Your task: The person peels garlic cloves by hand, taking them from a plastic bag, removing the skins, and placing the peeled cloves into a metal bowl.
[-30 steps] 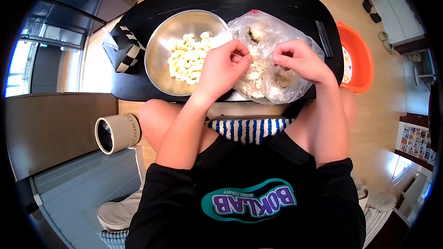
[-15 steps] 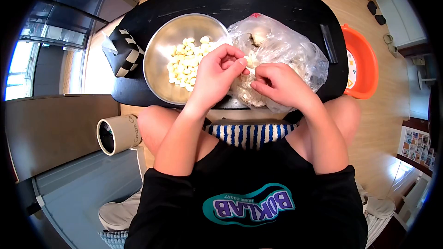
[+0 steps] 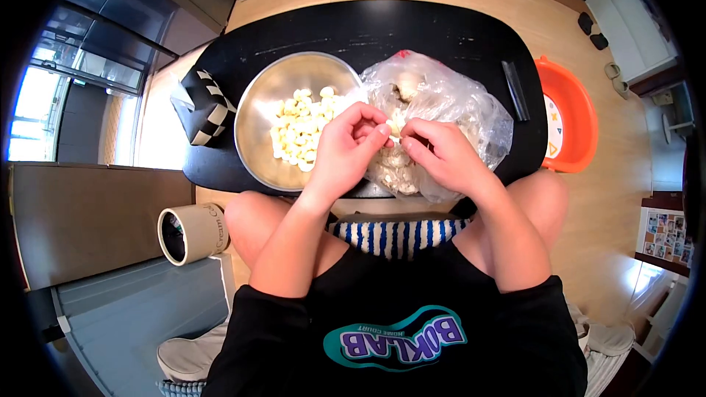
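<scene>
A small pale garlic clove is pinched between the fingertips of my left hand. My right hand is closed at the clove's other side, its thumb and fingers pressed to it. Left of the hands, a steel bowl holds several peeled cloves. Beneath and behind my hands lies a crumpled clear plastic bag with papery skins and a whole bulb in it. Fingers partly cover the clove.
The black table carries a checkered tissue box at left and a dark strip at right. An orange basin stands on the floor beyond the right edge. A beige bin is at the lower left.
The view has tilted, so the table appears lower. My right hand has moved left to meet my left hand at the clove, where the two were apart a second ago.
</scene>
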The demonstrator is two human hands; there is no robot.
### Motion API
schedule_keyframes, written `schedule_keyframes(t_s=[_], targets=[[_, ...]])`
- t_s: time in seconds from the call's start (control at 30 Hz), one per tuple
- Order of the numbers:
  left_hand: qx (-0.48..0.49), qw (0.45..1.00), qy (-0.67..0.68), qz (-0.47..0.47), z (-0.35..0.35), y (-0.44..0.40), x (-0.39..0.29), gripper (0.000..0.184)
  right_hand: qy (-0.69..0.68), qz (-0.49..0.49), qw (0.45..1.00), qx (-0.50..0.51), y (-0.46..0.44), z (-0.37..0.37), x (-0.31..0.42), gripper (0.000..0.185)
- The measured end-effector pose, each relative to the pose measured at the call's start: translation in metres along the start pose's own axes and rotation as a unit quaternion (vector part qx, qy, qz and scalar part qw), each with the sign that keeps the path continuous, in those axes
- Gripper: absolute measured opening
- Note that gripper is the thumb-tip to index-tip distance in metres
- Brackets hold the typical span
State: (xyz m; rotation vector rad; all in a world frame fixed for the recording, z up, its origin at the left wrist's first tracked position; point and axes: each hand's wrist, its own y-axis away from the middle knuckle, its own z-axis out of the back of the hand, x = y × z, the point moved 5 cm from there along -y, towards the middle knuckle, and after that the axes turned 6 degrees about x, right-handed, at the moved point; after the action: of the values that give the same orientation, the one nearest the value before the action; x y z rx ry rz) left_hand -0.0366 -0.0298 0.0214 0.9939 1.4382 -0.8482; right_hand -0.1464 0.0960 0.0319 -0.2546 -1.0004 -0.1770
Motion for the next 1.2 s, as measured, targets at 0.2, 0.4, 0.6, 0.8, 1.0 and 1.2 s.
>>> schedule_keyframes(t_s=[0.2, 0.4, 0.6, 0.8, 1.0, 1.2], targets=[[0.041, 0.997, -0.06, -0.001, -0.005, 0.002, 0.005, 0.009, -0.311, -0.078, 0.947, 0.026, 0.003, -0.021, -0.019, 0.028], [0.04, 0.991, -0.127, -0.021, -0.006, 0.001, 0.0, 0.007, -0.445, -0.116, 0.887, 0.032, 0.004, -0.028, -0.019, 0.021], [0.032, 0.986, -0.143, -0.077, -0.014, 0.002, -0.012, 0.013, -0.51, -0.133, 0.85, 0.002, 0.003, -0.02, -0.017, 0.009], [-0.019, 0.963, -0.237, -0.128, -0.03, 0.021, -0.046, 0.013, -0.528, -0.096, 0.843, 0.04, 0.003, -0.006, -0.003, 0.009], [0.037, 0.966, -0.205, -0.153, -0.02, 0.017, -0.045, 0.012, -0.496, -0.112, 0.86, 0.042, 0.006, -0.01, 0.005, 0.018], [0.048, 0.963, -0.187, -0.186, -0.009, 0.011, -0.055, 0.011, -0.462, -0.119, 0.879, 0.017, -0.004, 0.003, 0.024, 0.013]])
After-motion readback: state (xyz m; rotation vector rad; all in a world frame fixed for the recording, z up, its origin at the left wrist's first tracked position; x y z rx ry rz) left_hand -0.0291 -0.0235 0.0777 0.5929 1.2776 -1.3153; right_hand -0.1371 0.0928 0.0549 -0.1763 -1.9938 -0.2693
